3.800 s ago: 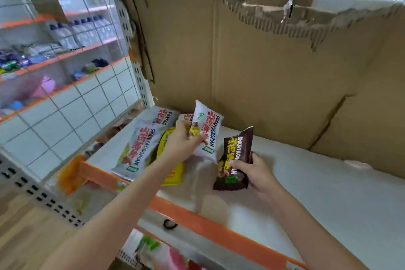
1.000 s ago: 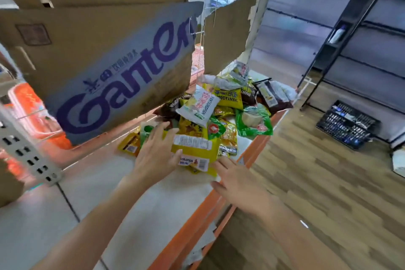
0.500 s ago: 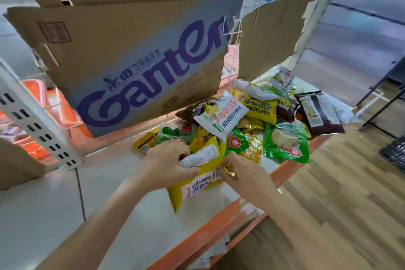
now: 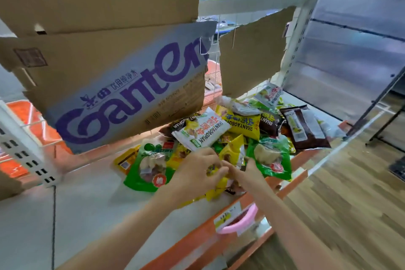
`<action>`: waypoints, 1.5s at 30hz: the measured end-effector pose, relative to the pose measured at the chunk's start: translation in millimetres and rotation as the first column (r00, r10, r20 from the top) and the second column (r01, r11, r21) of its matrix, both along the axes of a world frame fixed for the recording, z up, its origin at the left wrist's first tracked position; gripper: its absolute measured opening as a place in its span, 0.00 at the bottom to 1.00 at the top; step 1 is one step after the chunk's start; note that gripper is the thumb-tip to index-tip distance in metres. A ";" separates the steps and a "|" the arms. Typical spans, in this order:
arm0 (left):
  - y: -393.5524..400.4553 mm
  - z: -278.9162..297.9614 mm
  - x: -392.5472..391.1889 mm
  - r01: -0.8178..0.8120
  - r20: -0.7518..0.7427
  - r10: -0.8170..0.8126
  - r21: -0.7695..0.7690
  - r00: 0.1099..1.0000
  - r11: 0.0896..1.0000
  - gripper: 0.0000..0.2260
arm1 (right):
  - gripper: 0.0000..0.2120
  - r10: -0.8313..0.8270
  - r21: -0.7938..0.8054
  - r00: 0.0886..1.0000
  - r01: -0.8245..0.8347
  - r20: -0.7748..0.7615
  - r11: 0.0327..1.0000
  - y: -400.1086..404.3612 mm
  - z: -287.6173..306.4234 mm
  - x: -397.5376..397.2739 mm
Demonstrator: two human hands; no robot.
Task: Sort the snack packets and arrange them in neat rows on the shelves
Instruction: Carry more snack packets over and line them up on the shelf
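Both my hands have closed together on the yellow packet (image 4: pixel 230 154) at the pile's near edge: left hand (image 4: pixel 196 173) grips its left side, right hand (image 4: pixel 247 172) pinches its right, on the white shelf (image 4: pixel 92 208).

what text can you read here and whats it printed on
"Ganten": purple, on the cardboard box.
"SHANYAOBOPIAN": on the white packet.
"SHANYAOBO…": on the yellow packet, partly covered.
Chinese line above "Ganten", the other packets' print and the shelf-edge price tag: too small or blurred.
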State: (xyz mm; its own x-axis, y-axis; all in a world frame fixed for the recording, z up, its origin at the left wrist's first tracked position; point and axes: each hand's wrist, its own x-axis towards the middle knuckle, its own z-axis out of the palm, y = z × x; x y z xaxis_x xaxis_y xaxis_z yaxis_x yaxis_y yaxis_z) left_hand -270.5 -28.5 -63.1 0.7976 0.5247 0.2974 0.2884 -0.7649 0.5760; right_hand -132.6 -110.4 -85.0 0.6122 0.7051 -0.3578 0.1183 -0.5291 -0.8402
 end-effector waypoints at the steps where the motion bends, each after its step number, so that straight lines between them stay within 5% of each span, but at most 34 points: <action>1: 11.4 1.6 4.9 -0.070 0.048 0.069 0.022 0.996 0.997 0.13 | 0.32 0.012 -0.007 1.000 -0.011 0.017 1.000 -0.4 -2.3 2.0; 4: 47.5 4.7 19.2 -0.294 0.042 0.291 0.110 0.956 0.949 0.11 | 0.31 0.020 0.027 0.999 -0.021 0.040 0.999 -0.1 -12.7 5.8; 8: 75.8 2.6 32.3 -0.438 -0.303 0.485 0.212 0.821 0.874 0.24 | 0.30 -0.001 0.004 0.999 0.001 -0.053 1.000 -0.7 -19.6 12.7; 16: 72.1 26.1 27.8 -0.389 -0.537 0.416 0.171 0.734 0.905 0.24 | 0.16 -0.030 0.125 0.944 0.075 -0.329 0.989 -9.5 -19.7 28.1; 18: 63.1 21.3 20.0 -0.383 -0.601 0.323 0.030 0.731 0.923 0.20 | 0.17 -0.035 0.166 0.937 0.098 -0.347 0.981 -9.5 -19.8 28.2; 21: 47.4 12.1 4.4 -0.428 -0.506 0.233 -0.313 0.831 0.848 0.10 | 0.20 -0.027 0.202 0.901 0.126 -0.432 0.971 -11.2 -18.7 26.8; 24: 24.9 11.6 -6.6 -0.447 -0.321 0.316 -0.540 0.893 0.713 0.08 | 0.19 0.031 0.268 0.840 0.138 -0.542 0.954 -14.2 -14.2 25.6; 27: 8.1 9.8 -20.0 -0.293 -0.084 0.439 -0.852 0.895 0.435 0.06 | 0.16 0.105 0.328 0.801 0.118 -0.589 0.937 -17.2 -0.5 22.5; 28: 5.5 9.0 -24.8 -0.218 -0.019 0.478 -0.905 0.878 0.366 0.14 | 0.15 0.129 0.346 0.799 0.104 -0.588 0.932 -18.0 4.2 21.2; 30: 0.5 8.8 -35.5 -0.103 0.071 0.551 -0.955 0.832 0.278 0.27 | 0.14 0.200 0.387 0.789 0.052 -0.582 0.921 -19.3 11.5 19.4; 37: -34.9 14.7 -72.1 0.003 0.185 0.645 -0.962 0.741 0.272 0.03 | 0.12 0.582 0.343 0.632 -0.471 -0.512 0.813 -17.5 19.9 2.2; 39: -48.3 11.2 -90.9 0.007 0.173 0.662 -0.969 0.729 0.246 0.05 | 0.10 0.649 0.301 0.560 -0.590 -0.516 0.749 -13.2 17.2 -7.5; 42: -67.5 3.3 -122.8 -0.059 0.102 0.716 -0.979 0.690 0.195 0.13 | 0.08 0.659 0.304 0.478 -0.624 -0.581 0.720 -8.0 15.0 -32.2; 45: -86.6 -2.0 -156.7 -0.115 0.031 0.860 -0.988 0.509 0.104 0.05 | 0.25 0.579 0.348 0.393 -0.519 -0.714 0.781 1.1 9.2 -62.7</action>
